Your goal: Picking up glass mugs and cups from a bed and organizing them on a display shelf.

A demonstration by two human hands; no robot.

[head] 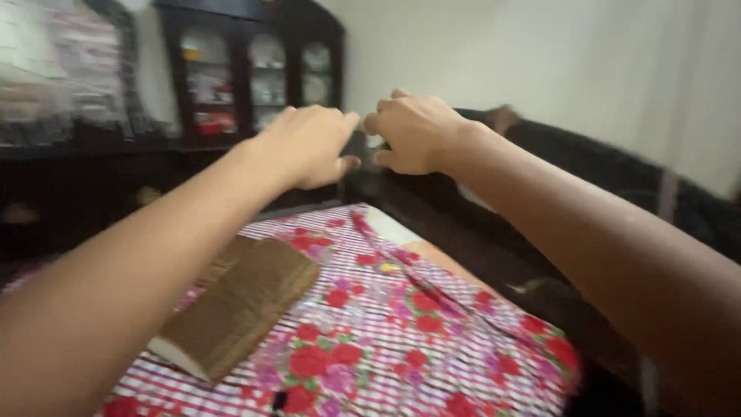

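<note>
Two hands, left hand (309,147) and right hand (413,133), fingers curled, meet above the floral cloth (401,332) beyond the brown book (239,305), pinching something unidentifiable.

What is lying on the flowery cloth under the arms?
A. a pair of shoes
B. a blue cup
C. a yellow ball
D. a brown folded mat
D: a brown folded mat lies on the red-flowered striped cloth, below the left hand and right hand, which are raised close together.
</note>
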